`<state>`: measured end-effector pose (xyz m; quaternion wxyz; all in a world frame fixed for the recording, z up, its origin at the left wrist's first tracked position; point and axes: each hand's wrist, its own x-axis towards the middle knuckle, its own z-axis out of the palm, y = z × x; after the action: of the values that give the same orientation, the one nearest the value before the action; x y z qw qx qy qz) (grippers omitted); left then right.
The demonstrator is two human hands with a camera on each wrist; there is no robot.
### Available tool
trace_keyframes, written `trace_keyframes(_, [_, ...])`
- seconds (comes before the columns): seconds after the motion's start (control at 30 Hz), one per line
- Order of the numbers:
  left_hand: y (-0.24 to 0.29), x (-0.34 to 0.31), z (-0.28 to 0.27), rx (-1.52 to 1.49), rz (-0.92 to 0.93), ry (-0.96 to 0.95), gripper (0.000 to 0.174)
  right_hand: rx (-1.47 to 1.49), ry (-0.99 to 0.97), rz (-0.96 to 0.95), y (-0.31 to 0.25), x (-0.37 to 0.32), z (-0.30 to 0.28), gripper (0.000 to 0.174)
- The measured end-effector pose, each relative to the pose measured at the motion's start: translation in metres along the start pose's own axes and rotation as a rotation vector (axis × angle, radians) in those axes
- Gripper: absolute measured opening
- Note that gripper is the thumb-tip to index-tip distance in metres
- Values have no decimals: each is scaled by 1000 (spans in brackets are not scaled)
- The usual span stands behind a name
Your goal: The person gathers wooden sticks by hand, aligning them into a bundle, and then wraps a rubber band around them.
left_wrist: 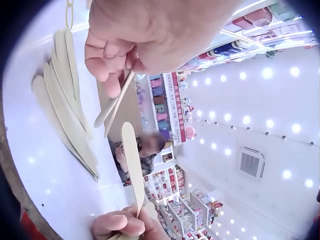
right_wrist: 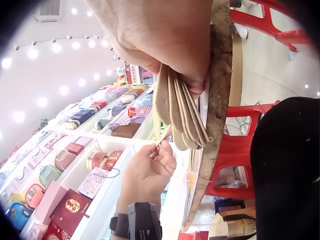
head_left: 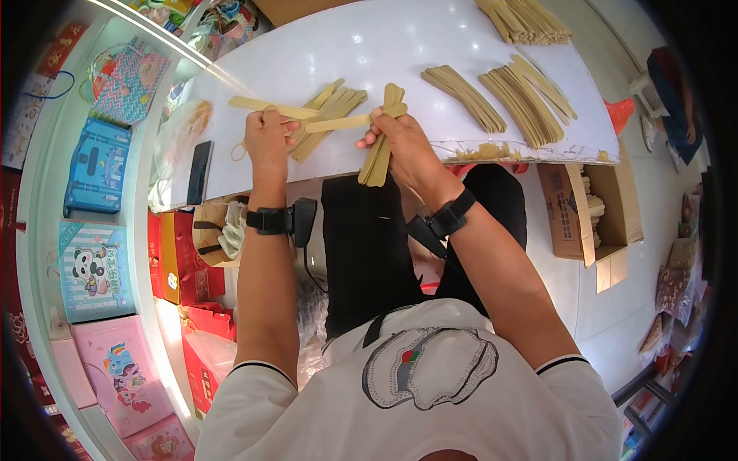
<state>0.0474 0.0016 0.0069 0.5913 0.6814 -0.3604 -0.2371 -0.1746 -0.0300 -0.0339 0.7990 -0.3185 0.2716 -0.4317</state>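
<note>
The left hand (head_left: pixel 267 146) pinches flat wooden sticks (head_left: pixel 257 104) between thumb and fingers; in the left wrist view two thin sticks (left_wrist: pixel 116 107) show there. A fanned bundle of sticks (head_left: pixel 377 160) is gripped in the right hand (head_left: pixel 407 150), and from its fingertips one stick (head_left: pixel 338 124) points towards the left hand. In the right wrist view the bundle (right_wrist: pixel 175 110) hangs spread below the right hand (right_wrist: pixel 160 35). Behind the hands, a loose pile of sticks (head_left: pixel 338 104) lies on the white table (head_left: pixel 307 54).
More stick piles (head_left: pixel 465 98) (head_left: pixel 523 104) lie on the table's right side, another (head_left: pixel 526 21) at its far right. A phone (head_left: pixel 200 173) and a rubber band (head_left: pixel 239 151) are at the left. An open carton (head_left: pixel 565 211) stands on the floor, right; shelves line the left.
</note>
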Motion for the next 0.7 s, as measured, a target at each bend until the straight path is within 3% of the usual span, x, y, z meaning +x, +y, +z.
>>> trace_keyframes(0.1, [5, 3, -8, -100, 2, -83, 22, 3, -14, 18, -1, 2, -3, 26])
trace_keyframes(0.2, [4, -4, -5, 29, 29, -324, 21, 13, -14, 48, -1, 3, -2, 25])
trace_keyframes(0.3, [16, -14, 0, 180, 155, -333, 18, -3, -15, 33, -3, 1, -1, 23])
trace_keyframes(0.4, [35, -15, 1, 860, 602, -156, 18, -1, -48, 9, -2, 1, -1, 20])
trace_keyframes(0.5, [41, -17, 1, 810, 588, -274, 25, 29, -31, -15, -1, 0, 3, 18])
trace_keyframes(0.6, [47, -37, 13, 766, 396, -586, 22, 11, -64, -9, -1, 0, 2, 19])
trace_keyframes(0.7, [32, -47, 23, 562, 316, -676, 24, 8, -105, -27, -2, 1, -1, 23])
